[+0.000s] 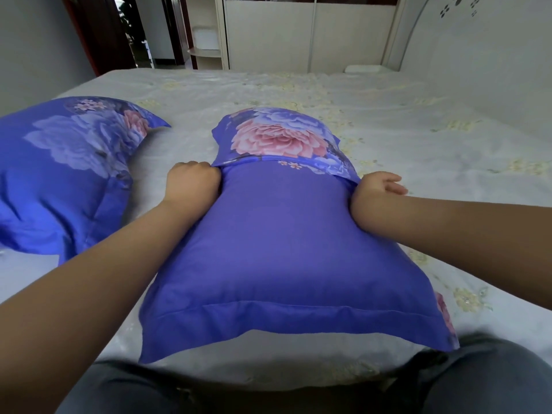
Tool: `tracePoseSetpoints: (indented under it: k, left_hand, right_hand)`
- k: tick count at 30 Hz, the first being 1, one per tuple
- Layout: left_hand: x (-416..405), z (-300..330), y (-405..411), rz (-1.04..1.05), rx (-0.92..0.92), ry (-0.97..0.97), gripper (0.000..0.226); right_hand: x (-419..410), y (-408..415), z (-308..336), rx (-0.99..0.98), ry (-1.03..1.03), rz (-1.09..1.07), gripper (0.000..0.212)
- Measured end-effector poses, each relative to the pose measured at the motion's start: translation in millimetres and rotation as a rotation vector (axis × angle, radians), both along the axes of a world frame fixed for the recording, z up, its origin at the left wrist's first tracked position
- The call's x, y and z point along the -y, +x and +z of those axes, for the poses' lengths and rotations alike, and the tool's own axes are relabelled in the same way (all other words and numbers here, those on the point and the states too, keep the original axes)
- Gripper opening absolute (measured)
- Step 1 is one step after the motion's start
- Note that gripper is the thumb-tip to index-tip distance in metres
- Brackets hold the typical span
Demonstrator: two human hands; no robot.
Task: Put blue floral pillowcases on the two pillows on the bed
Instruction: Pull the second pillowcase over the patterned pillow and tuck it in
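While both hands clutch the flap edge of the near pillowcase (280, 249) at centre frame, the left hand (192, 182) bunches fabric in a closed fist at 9 o'clock of that edge, and the right hand (376, 189) hooks its curled fingers into the edge at 3 o'clock. A second cased pillow (68, 162) lies at 9 o'clock on the bed (418, 121). No writing or labels are readable anywhere.

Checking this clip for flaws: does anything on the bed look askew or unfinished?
The near pillow is pinched at its middle by the left hand and right hand; the floral flap isn't tucked yet.
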State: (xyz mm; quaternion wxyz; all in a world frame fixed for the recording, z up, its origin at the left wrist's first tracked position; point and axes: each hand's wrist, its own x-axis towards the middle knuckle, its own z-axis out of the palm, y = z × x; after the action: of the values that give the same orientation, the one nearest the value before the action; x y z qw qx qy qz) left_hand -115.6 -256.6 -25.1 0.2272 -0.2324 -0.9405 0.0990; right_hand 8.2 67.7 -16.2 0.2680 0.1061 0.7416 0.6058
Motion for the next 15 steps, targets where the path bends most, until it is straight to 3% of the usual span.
tracePoseSetpoints:
  k: [3,6,8,12,15]
  left_hand:
    - [-1,-3,-2,0.042,0.046,0.052,0.017]
    - [9,3,-8,-0.045,0.346,0.215,0.023]
    - [16,11,-8,-0.112,0.471,0.299,0.021]
    - [15,33,4,-0.008,0.473,0.016,0.018]
    - [8,35,6,0.072,0.347,-0.115,0.019]
  right_hand:
    - [-17,-17,1,-0.177,-0.304,0.025,0.044]
    - [-44,-19,8,-0.433,-0.604,0.114,0.055]
    - [-52,-18,12,-0.448,-0.667,0.083,0.05]
    - [-45,-23,18,-0.369,-0.664,0.061,0.026]
    - [-53,-36,31,-0.453,-0.905,0.017,0.016]
